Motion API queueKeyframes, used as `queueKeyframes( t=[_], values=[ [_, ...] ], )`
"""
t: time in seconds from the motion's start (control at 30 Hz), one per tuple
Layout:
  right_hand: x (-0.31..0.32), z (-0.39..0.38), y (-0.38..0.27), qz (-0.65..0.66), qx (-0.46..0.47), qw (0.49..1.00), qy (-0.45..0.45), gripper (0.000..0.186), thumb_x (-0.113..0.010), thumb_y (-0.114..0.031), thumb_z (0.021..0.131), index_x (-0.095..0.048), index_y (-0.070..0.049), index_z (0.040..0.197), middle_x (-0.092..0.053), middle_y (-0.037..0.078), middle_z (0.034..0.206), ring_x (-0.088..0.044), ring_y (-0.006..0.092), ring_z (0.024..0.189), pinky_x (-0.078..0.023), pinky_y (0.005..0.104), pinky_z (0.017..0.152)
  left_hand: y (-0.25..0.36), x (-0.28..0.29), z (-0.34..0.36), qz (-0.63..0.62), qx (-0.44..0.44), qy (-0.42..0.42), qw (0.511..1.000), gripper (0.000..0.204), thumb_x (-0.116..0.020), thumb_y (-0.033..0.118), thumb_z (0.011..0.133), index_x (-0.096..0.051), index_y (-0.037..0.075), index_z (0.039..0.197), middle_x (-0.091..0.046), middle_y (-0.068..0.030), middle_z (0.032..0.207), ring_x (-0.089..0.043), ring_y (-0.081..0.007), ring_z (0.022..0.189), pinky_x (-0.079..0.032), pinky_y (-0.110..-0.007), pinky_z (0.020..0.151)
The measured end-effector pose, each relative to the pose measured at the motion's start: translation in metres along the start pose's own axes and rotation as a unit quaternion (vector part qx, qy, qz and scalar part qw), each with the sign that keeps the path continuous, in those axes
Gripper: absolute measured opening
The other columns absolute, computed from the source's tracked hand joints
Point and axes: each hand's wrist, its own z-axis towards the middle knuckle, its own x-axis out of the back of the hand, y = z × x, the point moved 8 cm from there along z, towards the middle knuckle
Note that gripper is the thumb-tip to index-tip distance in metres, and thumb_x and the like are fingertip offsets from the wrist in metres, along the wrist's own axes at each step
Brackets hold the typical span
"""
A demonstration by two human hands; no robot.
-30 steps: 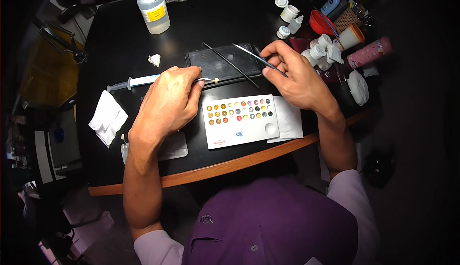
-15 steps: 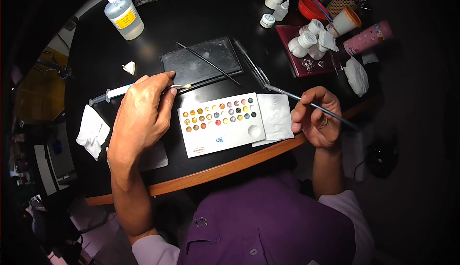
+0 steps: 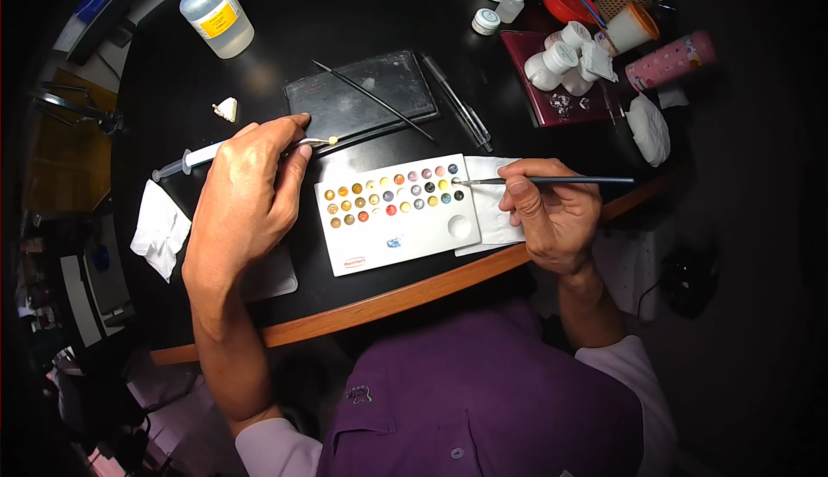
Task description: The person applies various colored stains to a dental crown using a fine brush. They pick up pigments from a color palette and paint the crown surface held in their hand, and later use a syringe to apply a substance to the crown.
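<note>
Pinched in my left hand (image 3: 240, 188) are slim metal tweezers (image 3: 310, 141), mostly hidden by the fingers. At their tip sits a small cream-coloured piece, apparently a dental crown (image 3: 333, 141). My right hand (image 3: 556, 222) grips a dark-handled paintbrush (image 3: 578, 180) between thumb and fingers, almost level. Its tip points left and meets the right end of a white palette (image 3: 371, 240), among the small wells of coloured paste; whether it touches paste I cannot tell. A folded white paper (image 3: 493, 210) lies partly under the palette, beneath the right hand.
Behind the palette lie a black case (image 3: 366, 89) with a thin dark tool (image 3: 371, 99) across it, and a pen (image 3: 455, 97). A syringe (image 3: 194, 160), crumpled tissue (image 3: 159, 231) and liquid bottle (image 3: 216, 15) stand left; white jars (image 3: 552, 65) and a pink cylinder (image 3: 671, 60) stand right.
My right hand has turned and brought the brush from pointing up-left, away from the wells, to level with its tip at the palette. My left hand keeps its hold; the whole view has shifted slightly.
</note>
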Motion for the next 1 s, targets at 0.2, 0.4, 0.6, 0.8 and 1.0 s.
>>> queueKeyframes(
  t=[0.2,0.4,0.6,0.8,1.0],
  values=[
    [-0.006,0.015,-0.032,-0.164,0.134,0.977,-0.017,0.018,-0.084,-0.014,0.096,-0.078,0.002,0.092,-0.072,0.007,0.078,-0.059,0.0096,0.059,-0.043,0.0263,0.052,-0.001,-0.001,-0.002,-0.003,-0.009,0.003,1.0,0.027,-0.068,0.006,0.099,-0.073,-0.01,0.121,-0.075,-0.0253,0.096,-0.072,-0.0367,0.089,-0.056,-0.044,0.083],
    [-0.008,0.02,-0.028,-0.129,0.07,0.989,-0.033,0.015,-0.073,-0.011,0.103,-0.071,0.001,0.094,-0.068,0.007,0.075,-0.057,0.0114,0.062,-0.043,0.028,0.058,-0.003,-0.001,-0.001,-0.006,-0.001,-0.002,1.0,0.028,-0.068,0.006,0.099,-0.072,-0.01,0.121,-0.075,-0.0258,0.1,-0.073,-0.0367,0.09,-0.057,-0.044,0.084],
    [-0.011,0.023,-0.03,-0.144,0.086,0.983,-0.073,0.017,-0.063,-0.011,0.103,-0.069,0.003,0.097,-0.066,0.01,0.077,-0.06,0.0153,0.067,-0.046,0.0311,0.063,-0.004,-0.002,-0.002,0.007,-0.028,0.015,0.999,0.026,-0.068,0.006,0.099,-0.073,-0.01,0.119,-0.076,-0.0253,0.101,-0.073,-0.0377,0.092,-0.057,-0.044,0.085],
    [-0.006,0.019,-0.029,-0.128,0.097,0.985,-0.068,0.016,-0.064,-0.009,0.104,-0.068,0.004,0.095,-0.065,0.01,0.078,-0.058,0.015,0.061,-0.045,0.0323,0.056,0.0,0.001,-0.003,0.011,-0.04,0.029,0.999,0.023,-0.069,0.006,0.099,-0.073,-0.009,0.116,-0.076,-0.0244,0.102,-0.073,-0.0375,0.093,-0.058,-0.044,0.086],
    [0.006,0.008,-0.018,-0.08,0.03,0.994,-0.063,0.019,-0.061,-0.014,0.104,-0.067,0.004,0.102,-0.066,0.012,0.088,-0.06,0.0114,0.072,-0.047,0.0268,0.065,0.001,0.003,-0.004,-0.002,-0.032,0.035,0.999,0.022,-0.069,0.006,0.098,-0.072,-0.008,0.115,-0.075,-0.0234,0.1,-0.073,-0.0369,0.092,-0.057,-0.044,0.084]
  ],
)
